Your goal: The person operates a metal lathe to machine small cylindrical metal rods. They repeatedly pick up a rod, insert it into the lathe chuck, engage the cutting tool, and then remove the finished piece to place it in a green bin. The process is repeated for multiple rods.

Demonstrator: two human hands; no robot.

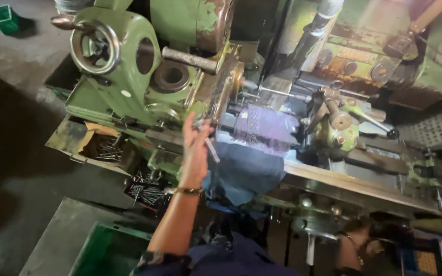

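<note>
While my left hand (196, 148) is up by the lathe (180, 76), it's got a thin metal rod (212, 149) pinched between the fingertips, the other fingers loosely spread and pointing up toward the tailstock end. The rod hangs just off the hand, slanting down over the blue cloth (246, 168) that's draped across the bed. Nothing looks mounted from this angle, though a thin bar (277, 92) sticks out near the middle of the machine, so I'd say this piece is mid-way: picked up, in hand, not yet set anywhere I can see.

My right hand (356, 240) is way down low at the front of the machine, in shadow under the bed near a lever. Honestly can't tell if it's gripping something or just resting there, too dark.

Below the left hand there's a tray (147, 191) full of similar thin rods, and another batch in the tray (106, 148) further left, so plenty of stock is lying around. Can't tell which pile is finished and which isn't.

The machine itself is old green paint, chipped and rusty, oily everywhere, with a big handwheel (95, 46) at the left end. Floor is bare grey concrete, pretty dim, with a small green crate (3, 18) off in the corner and a bigger green bin (108, 250) right by my arm.
</note>
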